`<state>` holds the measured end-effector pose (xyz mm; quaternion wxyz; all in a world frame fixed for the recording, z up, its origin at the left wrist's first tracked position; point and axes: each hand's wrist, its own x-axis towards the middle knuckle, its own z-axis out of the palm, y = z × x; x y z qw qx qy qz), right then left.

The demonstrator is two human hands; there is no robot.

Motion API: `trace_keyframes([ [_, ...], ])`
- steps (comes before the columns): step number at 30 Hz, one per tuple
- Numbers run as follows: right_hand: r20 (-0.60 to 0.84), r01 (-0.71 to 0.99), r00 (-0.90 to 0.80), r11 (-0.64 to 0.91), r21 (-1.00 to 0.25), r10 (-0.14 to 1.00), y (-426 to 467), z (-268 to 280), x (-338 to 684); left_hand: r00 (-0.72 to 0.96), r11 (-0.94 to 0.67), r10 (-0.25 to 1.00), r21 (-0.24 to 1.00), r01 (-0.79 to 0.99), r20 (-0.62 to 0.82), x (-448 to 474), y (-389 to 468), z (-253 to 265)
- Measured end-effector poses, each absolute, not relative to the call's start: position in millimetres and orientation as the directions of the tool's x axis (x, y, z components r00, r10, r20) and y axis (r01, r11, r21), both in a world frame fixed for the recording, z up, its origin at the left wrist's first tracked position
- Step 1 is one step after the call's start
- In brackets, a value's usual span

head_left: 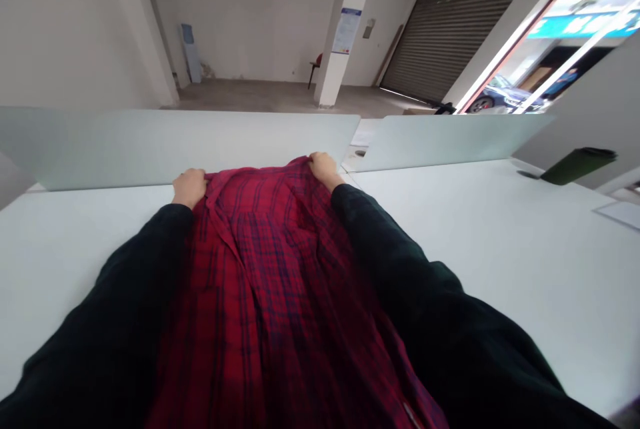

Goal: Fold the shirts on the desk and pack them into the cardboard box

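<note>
A red plaid shirt [280, 269] with dark check lines hangs stretched between my two hands, its far edge near the frosted divider. My left hand [190, 187] is closed on the shirt's far left corner. On the opposite corner, the fingers of my right hand [324, 169] pinch the cloth. Folds run down the shirt toward me, and its near part passes out of the bottom of the view. Whether its lower part rests on the table cannot be told.
A white table [450, 235] spreads to both sides under the shirt. Along its far edge stands a frosted divider [150, 145]. At the right a dark green cylindrical object [580, 165] stands by the wall, with a pale flat sheet [620, 213] nearer the edge.
</note>
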<state>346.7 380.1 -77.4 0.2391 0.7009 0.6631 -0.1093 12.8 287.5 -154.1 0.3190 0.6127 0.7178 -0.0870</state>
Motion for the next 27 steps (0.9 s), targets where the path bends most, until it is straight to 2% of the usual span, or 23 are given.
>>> trace_keyframes([
  [5, -0.526, 0.988, 0.079, 0.004, 0.155, 0.847, 359, -105, 357, -0.017, 0.226, 0.818, 0.295, 0.928, -0.575, 21, 272, -177],
  [10, -0.517, 0.995, -0.044, 0.084, 0.054, 0.855, 342, -74, 353, -0.043, 0.296, 0.821, 0.359, 0.885, -0.57, 16, 259, -167],
  [12, -0.527, 0.986, -0.163, 0.162, -0.049, 0.834, 325, -49, 348, -0.039, 0.332, 0.805, 0.396, 0.856, -0.592, 10, 248, -155],
  [15, -0.531, 0.903, -0.424, 0.293, -0.315, 0.734, 278, 3, 345, -0.016, 0.345, 0.787, 0.419, 0.84, -0.617, -6, 217, -131],
  [17, -0.528, 0.822, -0.553, 0.315, -0.475, 0.644, 235, 45, 348, -0.002, 0.339, 0.769, 0.405, 0.849, -0.639, -20, 187, -111],
  [19, -0.553, 0.761, -0.632, 0.3, -0.575, 0.543, 188, 89, 352, 0.021, 0.31, 0.751, 0.38, 0.871, -0.661, -33, 151, -86],
  [22, -0.604, 0.763, -0.628, 0.234, -0.602, 0.491, 118, 148, 357, 0.096, 0.177, 0.785, 0.37, 0.912, -0.612, -43, 95, -46],
  [25, -0.629, 0.817, -0.553, 0.209, -0.537, 0.546, 58, 183, 363, 0.192, 0.025, 0.826, 0.375, 0.927, -0.53, -39, 44, -12],
  [27, -0.629, 0.857, -0.5, 0.237, -0.457, 0.595, 27, 189, 371, 0.217, -0.011, 0.81, 0.355, 0.935, -0.545, -34, 18, 1],
])
